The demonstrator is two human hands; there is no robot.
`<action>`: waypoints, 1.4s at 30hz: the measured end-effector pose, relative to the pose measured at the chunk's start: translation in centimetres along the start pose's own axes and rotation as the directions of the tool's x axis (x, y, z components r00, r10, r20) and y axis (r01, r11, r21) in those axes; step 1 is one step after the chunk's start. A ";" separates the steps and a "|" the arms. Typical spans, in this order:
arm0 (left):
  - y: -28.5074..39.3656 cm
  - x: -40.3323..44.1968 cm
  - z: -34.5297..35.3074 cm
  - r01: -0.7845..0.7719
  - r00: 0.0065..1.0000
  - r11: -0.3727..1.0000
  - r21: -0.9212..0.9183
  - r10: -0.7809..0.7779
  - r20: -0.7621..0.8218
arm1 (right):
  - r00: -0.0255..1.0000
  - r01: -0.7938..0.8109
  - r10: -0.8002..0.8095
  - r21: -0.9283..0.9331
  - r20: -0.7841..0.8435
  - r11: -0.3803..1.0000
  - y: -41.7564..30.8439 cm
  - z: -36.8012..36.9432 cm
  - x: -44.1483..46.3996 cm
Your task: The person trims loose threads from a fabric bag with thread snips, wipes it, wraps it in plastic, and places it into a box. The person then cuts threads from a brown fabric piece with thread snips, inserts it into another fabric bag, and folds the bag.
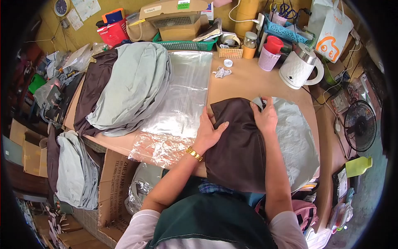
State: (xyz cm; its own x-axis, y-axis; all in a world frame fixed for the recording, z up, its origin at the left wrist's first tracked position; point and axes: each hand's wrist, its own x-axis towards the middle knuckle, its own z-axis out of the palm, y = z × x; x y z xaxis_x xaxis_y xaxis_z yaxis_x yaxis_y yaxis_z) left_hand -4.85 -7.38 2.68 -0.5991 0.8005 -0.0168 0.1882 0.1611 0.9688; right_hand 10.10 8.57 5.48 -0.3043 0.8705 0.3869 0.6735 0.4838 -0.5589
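A dark brown fabric piece lies at the table's front edge, partly over a pale grey-green fabric piece. My left hand rests along the brown fabric's left edge, its thumb spread across the top and its fingers stretched out. At the upper right corner of the brown fabric, the fingers of my right hand are closed around a small dark tool. Its kind is mostly hidden by the fingers. The right forearm crosses over both fabrics.
Clear plastic sheets lie left of my hands, beside a stack of grey-green and brown fabric. A white kettle, pink cup and green basket stand at the back. A cardboard box is below left; a black fan is right.
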 end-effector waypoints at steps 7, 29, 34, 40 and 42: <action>3.0 -1.4 -4.3 0.177 0.904 0.981 0.073 -0.192 0.383 | 0.943 0.250 -0.263 0.088 0.203 0.964 -2.1 3.4 -5.3; 1.6 -7.6 -6.7 0.119 0.716 0.974 0.193 -0.219 0.663 | 0.953 0.251 -0.214 -0.161 0.217 0.955 0.0 4.2 -3.0; 0.2 -11.3 -14.4 0.254 0.800 0.967 0.020 -0.222 0.557 | 0.965 0.215 -0.191 -0.124 0.181 0.969 0.2 4.7 -2.1; 0.1 -9.7 -10.0 0.218 0.973 0.779 -0.588 -0.123 0.197 | 0.994 0.093 -0.100 0.134 0.042 0.987 1.1 6.5 2.6; -0.6 -8.1 -6.2 0.242 0.967 0.798 -0.552 -0.153 0.202 | 0.975 0.087 -0.149 0.333 0.164 0.939 -1.8 3.4 2.5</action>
State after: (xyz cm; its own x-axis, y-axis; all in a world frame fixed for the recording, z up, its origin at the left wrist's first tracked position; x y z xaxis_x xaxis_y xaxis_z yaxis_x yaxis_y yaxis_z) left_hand -4.96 -17.58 3.75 -0.4508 0.8664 -0.2149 -0.4248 0.0035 0.9053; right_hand 5.80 10.21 4.96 -0.5077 0.7917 0.3398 0.3811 0.5601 -0.7356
